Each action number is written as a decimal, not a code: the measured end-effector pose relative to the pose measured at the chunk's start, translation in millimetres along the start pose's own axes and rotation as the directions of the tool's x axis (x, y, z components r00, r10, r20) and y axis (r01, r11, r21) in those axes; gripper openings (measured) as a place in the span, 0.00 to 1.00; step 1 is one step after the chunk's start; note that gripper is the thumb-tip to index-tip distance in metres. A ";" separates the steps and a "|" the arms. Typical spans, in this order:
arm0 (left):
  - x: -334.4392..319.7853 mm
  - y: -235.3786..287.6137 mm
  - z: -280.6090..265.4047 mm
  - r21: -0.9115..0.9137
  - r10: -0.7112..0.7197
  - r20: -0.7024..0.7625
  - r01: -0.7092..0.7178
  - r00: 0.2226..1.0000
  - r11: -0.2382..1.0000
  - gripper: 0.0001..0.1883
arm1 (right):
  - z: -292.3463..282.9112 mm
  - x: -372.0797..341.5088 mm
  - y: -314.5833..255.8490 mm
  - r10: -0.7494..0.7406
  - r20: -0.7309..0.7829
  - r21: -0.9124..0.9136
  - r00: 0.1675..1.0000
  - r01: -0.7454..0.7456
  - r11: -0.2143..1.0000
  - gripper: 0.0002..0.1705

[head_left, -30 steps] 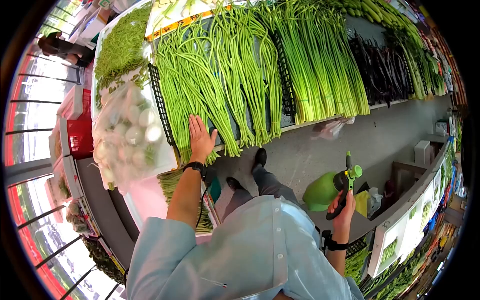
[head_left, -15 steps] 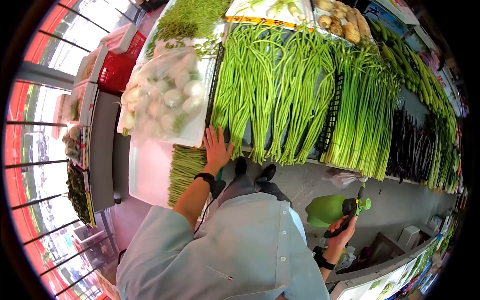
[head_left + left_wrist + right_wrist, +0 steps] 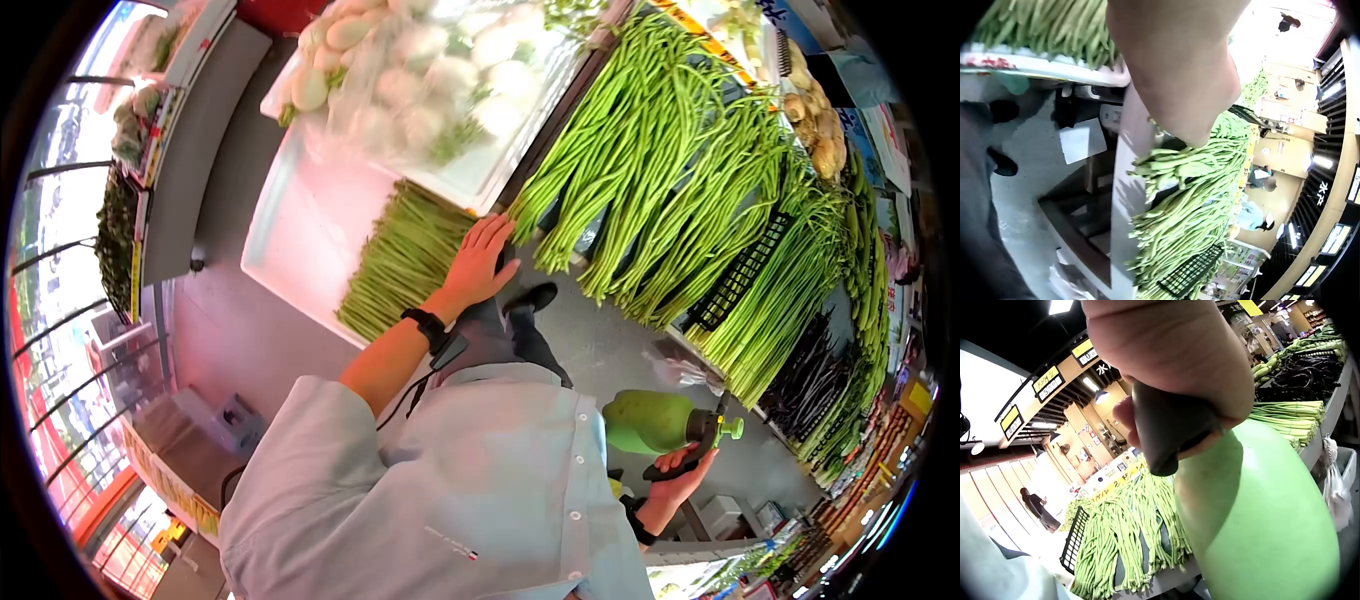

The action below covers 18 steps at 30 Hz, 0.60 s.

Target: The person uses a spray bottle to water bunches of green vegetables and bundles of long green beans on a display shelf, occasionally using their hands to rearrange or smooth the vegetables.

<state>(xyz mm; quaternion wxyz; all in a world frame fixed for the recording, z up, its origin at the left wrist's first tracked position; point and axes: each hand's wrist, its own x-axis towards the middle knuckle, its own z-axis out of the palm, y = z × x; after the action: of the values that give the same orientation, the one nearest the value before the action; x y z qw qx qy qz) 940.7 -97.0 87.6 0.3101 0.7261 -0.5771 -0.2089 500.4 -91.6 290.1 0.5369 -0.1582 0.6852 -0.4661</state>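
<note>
My right hand (image 3: 686,478) grips the black handle of a green pump spray bottle (image 3: 648,420), held out to the right above the floor. In the right wrist view the fingers curl round that handle (image 3: 1166,428), and the bottle's green body fills the lower right. My left hand (image 3: 482,262) is spread with straight fingers, its fingertips right at the stall edge between the foam box of bagged white radishes (image 3: 400,120) and the long beans (image 3: 640,150). Beneath its wrist lie shorter green beans (image 3: 405,265) in a white foam box (image 3: 300,250).
To the right, bundled green stalks (image 3: 775,310) and dark eggplants (image 3: 800,365) line the stall behind a black plastic divider (image 3: 740,270). A grey counter (image 3: 205,160) stands at the left. Grey floor (image 3: 590,335) runs along the stall's front.
The head view has swung left, toward the foam boxes. My left hand has moved off the long beans to the stall corner by the radish box. My right hand keeps holding the spray bottle.
</note>
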 end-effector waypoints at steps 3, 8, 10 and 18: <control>-55.0 -24.9 -13.9 0.047 0.017 0.060 -0.020 0.998 0.999 0.33 | 5.1 -15.0 0.4 -0.004 0.041 -0.006 0.999 0.004 1.000 0.29; -148.0 -70.7 -24.9 0.198 -0.165 -0.018 0.166 0.986 0.966 0.38 | 8.0 -38.8 5.1 0.001 0.184 -0.006 0.983 0.000 1.000 0.28; -176.8 -82.3 -33.9 0.190 -0.258 -0.036 0.260 0.966 0.947 0.37 | 6.6 -41.6 13.8 0.005 0.230 0.008 0.973 -0.007 1.000 0.28; -296.9 -82.9 -53.0 0.201 -0.388 -0.136 0.409 0.911 0.890 0.38 | -30.1 -57.5 63.5 -0.002 0.481 -0.030 0.877 0.019 0.999 0.27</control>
<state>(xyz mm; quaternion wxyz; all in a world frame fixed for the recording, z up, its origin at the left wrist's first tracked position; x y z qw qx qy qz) 961.2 213.0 52.3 0.2028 0.8683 -0.4206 -0.1678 513.3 -3.6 272.2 0.6847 -0.2818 0.5375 -0.4036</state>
